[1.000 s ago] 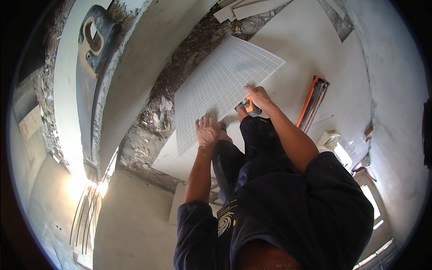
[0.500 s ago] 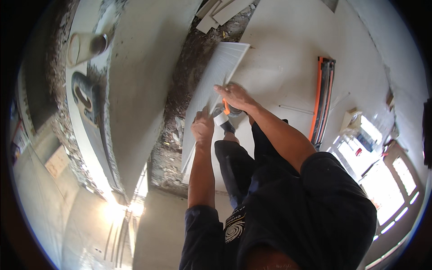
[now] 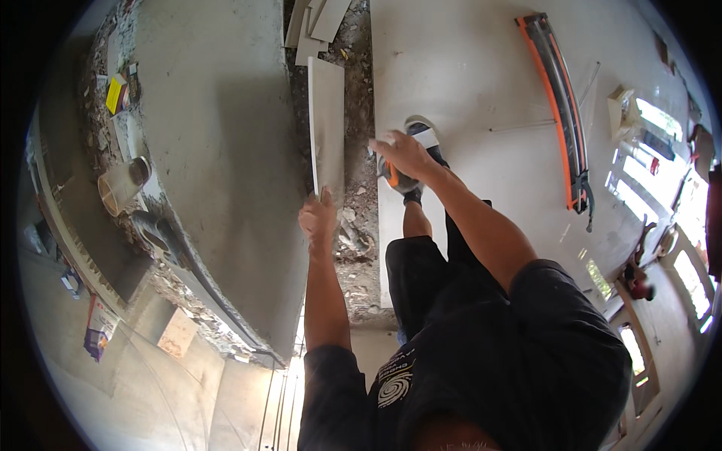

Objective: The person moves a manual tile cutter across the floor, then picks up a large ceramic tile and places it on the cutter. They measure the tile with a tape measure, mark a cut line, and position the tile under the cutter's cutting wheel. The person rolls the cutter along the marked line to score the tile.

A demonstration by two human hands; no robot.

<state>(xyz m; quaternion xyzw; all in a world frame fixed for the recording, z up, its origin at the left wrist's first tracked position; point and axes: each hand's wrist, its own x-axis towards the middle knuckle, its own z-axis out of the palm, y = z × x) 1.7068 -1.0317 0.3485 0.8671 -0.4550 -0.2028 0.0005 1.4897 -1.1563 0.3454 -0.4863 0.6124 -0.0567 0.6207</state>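
My left hand (image 3: 318,216) is closed on the near end of a long, pale tile piece (image 3: 328,124), which stands tilted nearly on edge above a strip of rubble. To its right, my right hand (image 3: 406,156) is above my feet and apart from the tile, its fingers partly stretched and slightly blurred. Against its palm sits an orange and dark object (image 3: 394,177), mostly covered, so its kind cannot be made out. Beyond that hand a shoe (image 3: 421,129) shows on the pale floor.
An orange and black tile cutter (image 3: 560,113) lies on the floor at right. Pale offcuts (image 3: 320,22) lie at the far end of the rubble strip (image 3: 359,248). Left, a ledge holds a handsaw (image 3: 162,237), a clear cup (image 3: 122,186) and a yellow box (image 3: 116,94). Another person (image 3: 639,286) is at far right.
The tile has turned from lying broad and slanted, ribbed face showing, to nearly on edge and lengthwise. My right hand has come off it, rightward. The view has shifted.
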